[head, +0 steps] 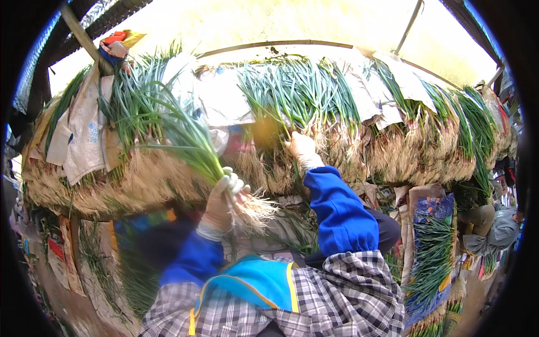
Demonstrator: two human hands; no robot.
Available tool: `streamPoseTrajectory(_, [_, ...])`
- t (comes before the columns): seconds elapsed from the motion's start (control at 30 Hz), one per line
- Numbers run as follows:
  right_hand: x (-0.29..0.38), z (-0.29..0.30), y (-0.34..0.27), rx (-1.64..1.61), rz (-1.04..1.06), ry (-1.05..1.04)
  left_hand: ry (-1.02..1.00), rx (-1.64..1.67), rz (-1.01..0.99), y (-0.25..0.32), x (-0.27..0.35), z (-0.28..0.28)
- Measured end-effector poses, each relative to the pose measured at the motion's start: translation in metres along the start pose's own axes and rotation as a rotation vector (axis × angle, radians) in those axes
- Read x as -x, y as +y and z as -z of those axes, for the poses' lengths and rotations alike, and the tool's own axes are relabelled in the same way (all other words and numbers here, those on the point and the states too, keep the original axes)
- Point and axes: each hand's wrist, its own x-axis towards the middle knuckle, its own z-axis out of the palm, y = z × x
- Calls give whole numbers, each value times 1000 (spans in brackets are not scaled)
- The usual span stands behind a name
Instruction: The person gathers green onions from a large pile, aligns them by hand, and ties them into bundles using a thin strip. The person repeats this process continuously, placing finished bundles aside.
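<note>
My left hand (225, 198), in a thin pale glove, is closed around a bunch of spring onions (198, 145). Their green leaves fan up and left, slightly blurred, and the pale roots hang out at the lower right of my fist. At the front of a long raised heap of spring onions (301, 90), my gloved right hand (302, 147) pinches a thin yellowish-green stalk (288, 131) by its lower part. In the heap, leaves point away from me and tangled dry roots (341, 147) face me.
White woven sacks (225, 99) lie over parts of the heap. More spring onions (433, 252) rest on blue printed sacking at the right, near another person (492, 229). A pole (82, 36) rises at the upper left. Loose leaves (99, 257) litter the lower left.
</note>
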Motion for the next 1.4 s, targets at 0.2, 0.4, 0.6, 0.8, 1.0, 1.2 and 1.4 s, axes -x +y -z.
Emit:
streamPoseTrajectory(0.2, [21, 43, 1, -1217, -317, -147, 301, -89, 50, 4, 7, -8])
streamPoseTrajectory(0.4, [108, 28, -31, -1165, 17, -403, 376, -339, 259, -36, -23, 19])
streamPoseTrajectory(0.6, [149, 18, -42, -1066, -263, -798, 400, -462, 368, -61, -26, 43])
streamPoseTrajectory(0.8, [115, -10, -44, -1451, -551, -474, 438, -631, 342, -63, -9, 46])
streamPoseTrajectory(1.0, [118, -57, -73, -1608, -699, -43, 627, -539, 214, -79, -5, 52])
streamPoseTrajectory(1.2, [131, -57, -81, -1349, -547, 120, 747, -442, 190, -94, -9, 63])
streamPoseTrajectory(1.4, [126, -65, -81, -1459, -464, 60, 735, -429, 103, -99, -11, 45])
